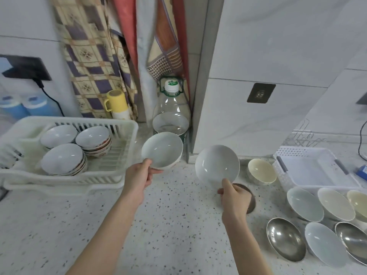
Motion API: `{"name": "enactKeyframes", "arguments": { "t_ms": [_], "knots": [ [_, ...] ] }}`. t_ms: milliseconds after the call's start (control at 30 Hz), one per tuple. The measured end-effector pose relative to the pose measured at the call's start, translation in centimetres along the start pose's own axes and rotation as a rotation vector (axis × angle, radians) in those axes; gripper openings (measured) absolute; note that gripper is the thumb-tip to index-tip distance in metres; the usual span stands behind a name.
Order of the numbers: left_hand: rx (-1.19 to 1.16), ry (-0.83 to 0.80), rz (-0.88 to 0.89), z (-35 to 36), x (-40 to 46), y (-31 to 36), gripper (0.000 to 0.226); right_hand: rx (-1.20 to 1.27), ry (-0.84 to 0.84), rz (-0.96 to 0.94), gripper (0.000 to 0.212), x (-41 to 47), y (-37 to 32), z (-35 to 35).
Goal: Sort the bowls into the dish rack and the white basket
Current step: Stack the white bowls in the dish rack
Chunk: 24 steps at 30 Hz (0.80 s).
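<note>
My left hand grips the near rim of a white bowl with a red pattern, held above the counter just right of the dish rack. Three stacks of similar bowls sit in the rack. My right hand pinches the lower rim of a plain white bowl, tilted toward me at centre. The white basket stands at the right with no bowls in it. Several ceramic bowls and steel bowls lie on the counter in front of the basket.
A cream bowl sits left of the basket. A brown bowl is partly hidden behind my right hand. A large clear plastic bottle and a yellow mug stand at the back by hanging cloths. A wire rack stands behind the basket.
</note>
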State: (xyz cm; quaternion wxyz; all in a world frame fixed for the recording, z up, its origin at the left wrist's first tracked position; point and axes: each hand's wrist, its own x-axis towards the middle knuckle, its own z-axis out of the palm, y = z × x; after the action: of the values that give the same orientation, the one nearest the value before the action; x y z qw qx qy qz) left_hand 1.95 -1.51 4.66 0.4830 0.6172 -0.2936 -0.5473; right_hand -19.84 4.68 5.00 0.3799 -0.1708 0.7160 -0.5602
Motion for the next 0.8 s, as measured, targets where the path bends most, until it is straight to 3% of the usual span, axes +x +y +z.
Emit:
{"name": "enactKeyframes", "arguments": {
  "t_ms": [133, 367, 467, 567, 800],
  "knots": [
    [-0.018, 0.033, 0.046, -7.4, 1.4, 1.8, 0.021, -0.019, -0.075, -0.052, 0.029, -3.7, 0.5, 5.7],
    [0.025, 0.173, 0.123, -20.2, 5.2, 4.4, 0.031, -0.075, -0.204, -0.121, 0.044, -9.2, 1.4, 16.0],
    [-0.006, 0.218, 0.120, -24.5, 6.7, 4.7, 0.031, -0.161, -0.218, -0.171, 0.039, -10.5, 1.5, 19.2],
    [-0.013, 0.178, 0.101, -27.8, 8.2, 5.0, 0.043, -0.304, -0.246, -0.195, 0.034, -10.9, 1.1, 21.9],
    [-0.019, 0.131, 0.111, -30.9, 11.7, 5.0, 0.044, -0.621, -0.243, -0.257, 0.032, -10.3, 0.5, 26.0]
  ]
}}
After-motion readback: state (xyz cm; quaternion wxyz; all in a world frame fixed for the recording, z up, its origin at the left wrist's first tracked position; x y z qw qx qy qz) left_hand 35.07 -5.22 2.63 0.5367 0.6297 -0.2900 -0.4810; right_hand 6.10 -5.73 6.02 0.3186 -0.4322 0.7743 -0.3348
